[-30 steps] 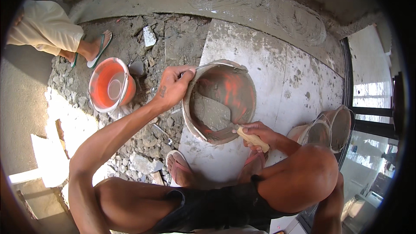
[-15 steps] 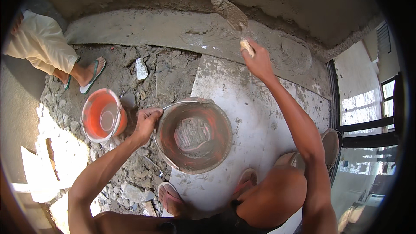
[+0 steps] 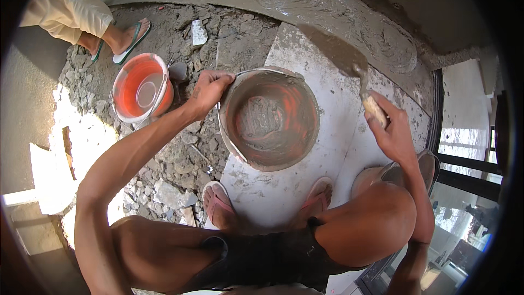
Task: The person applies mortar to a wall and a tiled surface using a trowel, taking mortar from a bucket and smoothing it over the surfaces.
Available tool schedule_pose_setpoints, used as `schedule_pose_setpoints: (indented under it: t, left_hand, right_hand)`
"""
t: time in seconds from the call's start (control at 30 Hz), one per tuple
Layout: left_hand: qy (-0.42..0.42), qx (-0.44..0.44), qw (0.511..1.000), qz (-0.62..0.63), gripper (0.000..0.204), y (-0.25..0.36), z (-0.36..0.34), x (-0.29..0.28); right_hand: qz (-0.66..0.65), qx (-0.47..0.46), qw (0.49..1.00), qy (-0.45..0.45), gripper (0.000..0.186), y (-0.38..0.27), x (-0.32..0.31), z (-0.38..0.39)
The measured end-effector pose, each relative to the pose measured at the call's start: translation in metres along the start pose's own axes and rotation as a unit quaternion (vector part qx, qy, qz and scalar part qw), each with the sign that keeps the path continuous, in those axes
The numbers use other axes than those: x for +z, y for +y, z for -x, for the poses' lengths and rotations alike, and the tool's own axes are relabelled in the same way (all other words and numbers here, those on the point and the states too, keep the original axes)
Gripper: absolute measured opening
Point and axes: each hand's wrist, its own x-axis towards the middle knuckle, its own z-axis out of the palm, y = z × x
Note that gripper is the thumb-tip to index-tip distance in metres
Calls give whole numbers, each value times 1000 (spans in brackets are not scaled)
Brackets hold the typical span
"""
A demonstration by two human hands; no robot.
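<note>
My left hand grips the rim and handle of a mortar-smeared bucket at its upper left side. Wet grey mortar coats the bottom of that bucket, with orange plastic showing through on the inner wall. On the right, my right hand is closed around the wooden handle of a trowel. The trowel's broad blade points up and left, over the pale slab beyond the bucket, and its face is grey with mortar.
An orange bucket stands on the rubble to the left. Another person's sandalled foot is behind it. Wet mortar lies along the wall base. By my right knee sits another bucket, near dark-framed glass.
My right hand has drawn the trowel back from the mortar strip, toward me and to the right. My left hand stays on the bucket. The whole view has shifted.
</note>
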Motion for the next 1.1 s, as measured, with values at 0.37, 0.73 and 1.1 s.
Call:
schedule_pose_setpoints:
  t: [0.37, 0.73, 1.1]
  left_hand:
    - [-45, 95, 992, -74, 28, 42, 20, 63]
    - [-100, 58, 987, -114, 27, 51, 22, 64]
    - [-85, 133, 976, -148, 27, 49, 20, 61]
  right_hand:
    - [201, -63, 959, -192, 49, 5, 104, 30]
    - [211, -57, 958, -187, 53, 14, 91, 37]
    - [295, -168, 908, -245, 59, 18, 82, 60]
